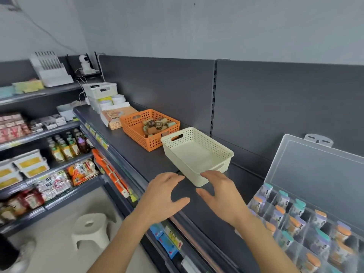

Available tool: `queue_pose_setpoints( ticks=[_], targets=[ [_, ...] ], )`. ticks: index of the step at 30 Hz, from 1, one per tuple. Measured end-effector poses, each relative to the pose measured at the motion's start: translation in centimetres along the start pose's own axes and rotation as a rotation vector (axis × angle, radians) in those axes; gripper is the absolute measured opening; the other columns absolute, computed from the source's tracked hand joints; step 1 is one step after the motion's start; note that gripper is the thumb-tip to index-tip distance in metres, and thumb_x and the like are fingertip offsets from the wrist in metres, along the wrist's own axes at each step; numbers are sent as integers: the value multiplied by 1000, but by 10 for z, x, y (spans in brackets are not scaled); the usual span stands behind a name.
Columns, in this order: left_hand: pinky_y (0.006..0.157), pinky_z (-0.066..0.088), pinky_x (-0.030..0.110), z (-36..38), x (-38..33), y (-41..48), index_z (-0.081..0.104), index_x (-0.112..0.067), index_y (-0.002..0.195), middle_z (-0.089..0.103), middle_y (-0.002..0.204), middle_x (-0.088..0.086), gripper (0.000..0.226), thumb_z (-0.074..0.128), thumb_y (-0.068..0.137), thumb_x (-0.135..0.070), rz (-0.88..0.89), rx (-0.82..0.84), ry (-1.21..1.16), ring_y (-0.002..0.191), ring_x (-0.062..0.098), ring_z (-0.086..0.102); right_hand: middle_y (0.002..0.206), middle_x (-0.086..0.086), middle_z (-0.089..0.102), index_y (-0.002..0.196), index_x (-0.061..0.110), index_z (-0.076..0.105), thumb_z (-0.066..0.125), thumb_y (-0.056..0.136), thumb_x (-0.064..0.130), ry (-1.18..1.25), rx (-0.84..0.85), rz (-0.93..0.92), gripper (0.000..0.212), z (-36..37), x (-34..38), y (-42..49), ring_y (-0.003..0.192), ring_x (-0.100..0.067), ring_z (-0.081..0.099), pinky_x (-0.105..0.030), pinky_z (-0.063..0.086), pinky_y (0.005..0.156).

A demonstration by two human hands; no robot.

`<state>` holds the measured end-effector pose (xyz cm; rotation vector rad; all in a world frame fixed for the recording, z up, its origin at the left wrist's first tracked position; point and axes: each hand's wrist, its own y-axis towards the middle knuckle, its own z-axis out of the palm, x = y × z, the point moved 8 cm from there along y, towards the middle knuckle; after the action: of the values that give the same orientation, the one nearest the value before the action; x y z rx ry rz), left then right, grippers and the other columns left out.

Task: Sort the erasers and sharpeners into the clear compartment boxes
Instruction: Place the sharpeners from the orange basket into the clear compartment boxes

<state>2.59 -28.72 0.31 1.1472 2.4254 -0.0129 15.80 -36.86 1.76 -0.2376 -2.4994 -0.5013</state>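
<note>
At centre frame, the left hand (163,196) and right hand (220,196) hover with fingers spread, gripping nothing, by the cream basket (183,166), likely to move it. Unsorted small items (157,125) wait in the orange basket (137,133); the clear compartment box (315,170) lies open at lower right.

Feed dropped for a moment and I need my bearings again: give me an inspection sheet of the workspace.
Surface: dark shelf, carrying two baskets and a box.
Job's things: orange basket holds a pile of small items; cream basket, nothing seen inside; clear box at right, lid open, most visible compartments filled with capped items.
Clutter: white bin and cardboard box beyond the orange basket.
Hands: left hand and right hand open, holding nothing, by the cream basket's near corner; contact unclear.
Cables: white cables at the shelf's far end.
Surroundings: side shelves of snacks and bottles; stool on the floor.
</note>
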Motion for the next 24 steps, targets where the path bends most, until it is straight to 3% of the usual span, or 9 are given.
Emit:
queue_pose_setpoints(
  ticks=[7,11,24],
  targets=[
    [108,22,18,-19,69,33,39,-31,141,39,142,-13,83,34,70,-75,-54,-31,-11,133,4,27,134,0,51,135,13,49,60,91,29,-27,63,-52,48,39,16,68,124,-13,45,-12,30,99],
    [105,19,15,-35,121,55,37,-32,142,35,144,-15,72,50,81,-68,-58,-29,-33,134,1,23,137,-1,50,134,14,50,59,91,29,-73,59,-29,47,60,23,111,126,-15,44,-17,30,103],
    [107,24,20,-100,273,147,36,-28,144,33,146,-14,65,52,88,-57,129,42,-52,135,2,24,129,4,57,129,18,55,60,91,26,-140,-70,108,40,135,78,242,119,-11,49,-10,29,93]
  ],
)
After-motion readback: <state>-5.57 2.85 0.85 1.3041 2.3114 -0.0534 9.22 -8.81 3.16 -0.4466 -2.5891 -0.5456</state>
